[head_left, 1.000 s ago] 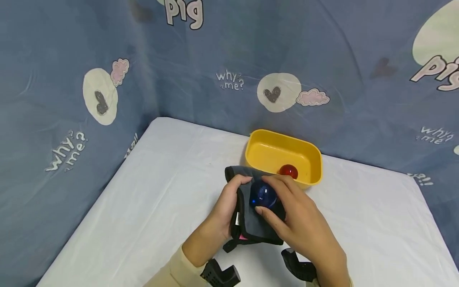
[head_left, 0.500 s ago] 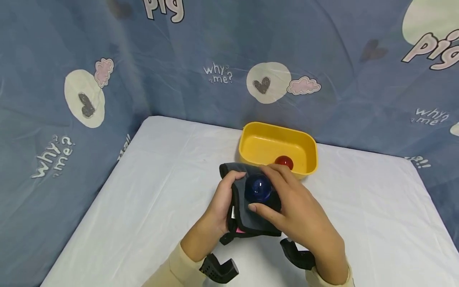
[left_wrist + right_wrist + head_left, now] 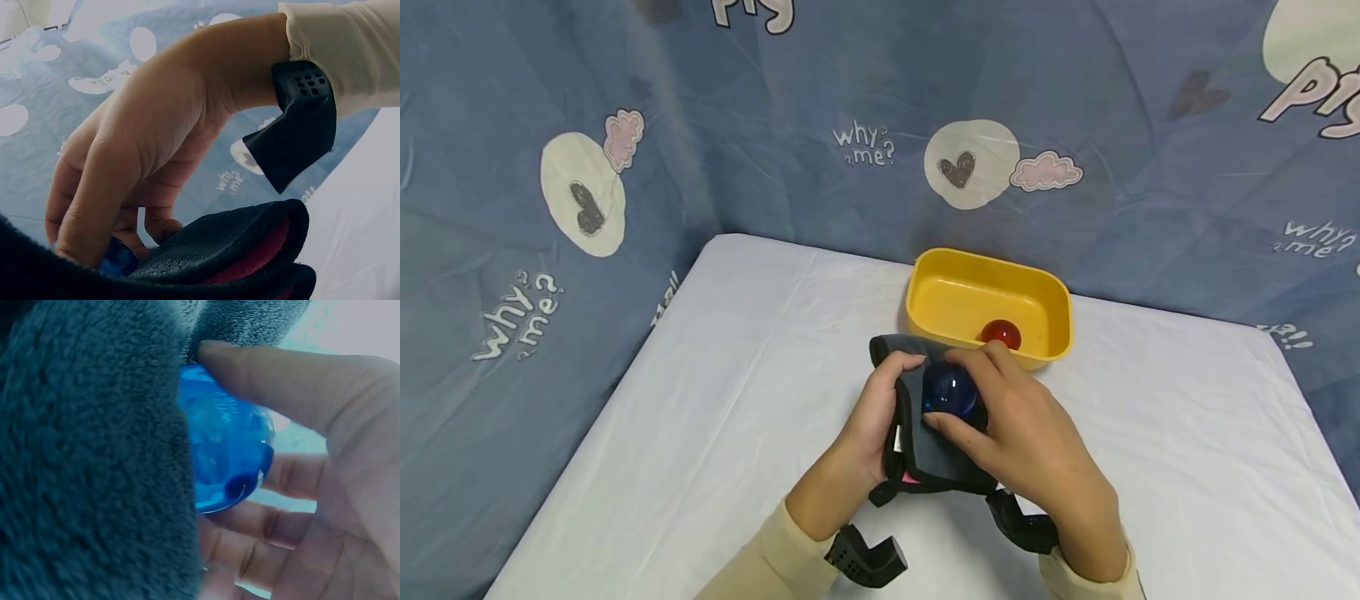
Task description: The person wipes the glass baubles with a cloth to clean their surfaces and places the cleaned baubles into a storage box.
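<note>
My left hand (image 3: 872,417) grips the left side of a folded grey fleecy cloth (image 3: 943,454) with black edging, its thumb lying on top. A pink layer shows inside the fold in the left wrist view. Against the cloth sits a shiny, see-through blue ball (image 3: 950,388). My right hand (image 3: 1037,433) holds this ball, thumb on the near side and fingers on the far side. In the right wrist view the cloth (image 3: 94,456) covers part of the ball (image 3: 222,444) beside the thumb.
Behind the hands stands a yellow bin (image 3: 970,300), a red ball (image 3: 1002,333) lying inside near its front wall. The cloth's far edge overlaps the bin in the head view. A white sheet (image 3: 760,375) covers the table, and a blue printed curtain (image 3: 812,167) hangs behind.
The right fingers and thumb have shifted slightly around the blue ball, which stays on the cloth. The head view has moved a little; the left hand keeps its grip.
</note>
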`<move>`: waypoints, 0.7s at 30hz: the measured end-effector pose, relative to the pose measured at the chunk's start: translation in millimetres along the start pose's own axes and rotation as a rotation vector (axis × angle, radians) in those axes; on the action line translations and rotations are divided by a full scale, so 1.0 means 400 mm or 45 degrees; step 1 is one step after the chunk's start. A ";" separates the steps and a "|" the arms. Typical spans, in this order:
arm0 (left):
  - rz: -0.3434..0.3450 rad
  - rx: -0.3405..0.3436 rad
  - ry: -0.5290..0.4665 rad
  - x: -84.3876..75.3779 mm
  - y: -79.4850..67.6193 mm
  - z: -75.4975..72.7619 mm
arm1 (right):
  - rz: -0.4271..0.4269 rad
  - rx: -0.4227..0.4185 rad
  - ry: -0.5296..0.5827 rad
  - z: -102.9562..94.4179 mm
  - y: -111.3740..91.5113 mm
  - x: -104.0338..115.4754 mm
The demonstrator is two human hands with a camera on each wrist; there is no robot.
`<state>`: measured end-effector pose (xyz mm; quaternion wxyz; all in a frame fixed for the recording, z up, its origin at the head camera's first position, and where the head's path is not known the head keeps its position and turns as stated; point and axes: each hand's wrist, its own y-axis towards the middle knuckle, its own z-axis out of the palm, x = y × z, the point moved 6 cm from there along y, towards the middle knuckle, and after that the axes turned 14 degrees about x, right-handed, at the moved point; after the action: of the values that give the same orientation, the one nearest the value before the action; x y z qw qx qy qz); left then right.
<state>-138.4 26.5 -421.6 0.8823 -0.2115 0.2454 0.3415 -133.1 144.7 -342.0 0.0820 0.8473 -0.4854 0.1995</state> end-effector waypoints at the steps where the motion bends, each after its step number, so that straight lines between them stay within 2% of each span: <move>1: -0.001 0.002 -0.005 0.001 0.001 0.003 | 0.019 -0.007 -0.016 -0.001 0.000 -0.002; 7: -0.001 -0.008 -0.037 0.007 0.002 0.008 | 0.079 0.000 -0.051 -0.003 -0.004 -0.006; 12: 0.034 -0.011 -0.007 -0.002 0.002 0.001 | 0.017 0.046 0.005 -0.010 -0.014 -0.002; 21: 0.021 -0.010 -0.014 -0.003 0.003 -0.003 | -0.088 0.060 -0.012 -0.005 -0.015 0.004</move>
<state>-140.4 26.0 -422.2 0.8799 -0.2112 0.2408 0.3509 -128.0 147.3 -339.1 0.0666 0.8661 -0.4516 0.2038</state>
